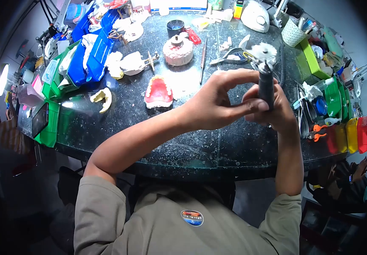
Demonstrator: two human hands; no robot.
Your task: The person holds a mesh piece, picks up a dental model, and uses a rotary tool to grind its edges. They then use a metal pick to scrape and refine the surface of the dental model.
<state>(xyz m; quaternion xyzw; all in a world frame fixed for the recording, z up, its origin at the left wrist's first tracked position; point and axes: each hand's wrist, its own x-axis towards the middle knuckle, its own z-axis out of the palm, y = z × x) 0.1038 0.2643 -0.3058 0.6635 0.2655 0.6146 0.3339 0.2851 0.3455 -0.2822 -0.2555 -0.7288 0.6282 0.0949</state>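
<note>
Both my hands meet above the dark marble worktop point(217, 144). My right hand point(282, 111) grips a dark cylindrical handpiece point(266, 88) held upright, with a white toothed plaster piece point(263, 52) at its top. My left hand point(217, 102) closes on the same handpiece, thumb and forefinger pinching its lower part. A pink and white denture model point(158, 92) lies on the worktop to the left of my left hand.
A round pink plaster base point(178, 51), white plaster casts point(130, 63), a thin metal instrument point(203, 59) and pliers point(228, 59) lie farther back. Green and blue trays point(71, 68) line the left side. Green, yellow and red trays point(344, 123) with tools crowd the right edge.
</note>
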